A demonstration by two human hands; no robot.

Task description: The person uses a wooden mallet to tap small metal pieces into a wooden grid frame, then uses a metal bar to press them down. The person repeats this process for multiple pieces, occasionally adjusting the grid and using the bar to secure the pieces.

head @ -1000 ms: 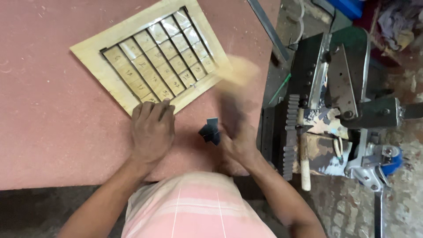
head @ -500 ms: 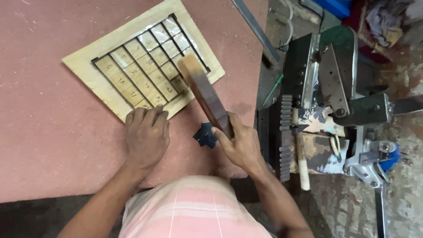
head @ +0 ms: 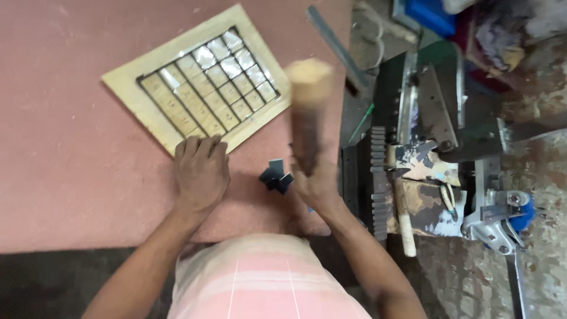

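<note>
Hands at the pink table, 1 flat, 1 gripping a stick

The left hand (head: 201, 171) lay flat, fingers spread, on the near edge of the wooden grid board (head: 198, 85). Small dark pieces (head: 276, 176) sat just beside the right hand (head: 316, 186), which gripped a blurry wooden mallet (head: 307, 112) pointing up and away.

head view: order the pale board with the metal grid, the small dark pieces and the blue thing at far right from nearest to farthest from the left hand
1. Pale board, touching the left hand fingertips.
2. Small dark pieces, just to its right.
3. Blue thing, far right, past the machine.
</note>
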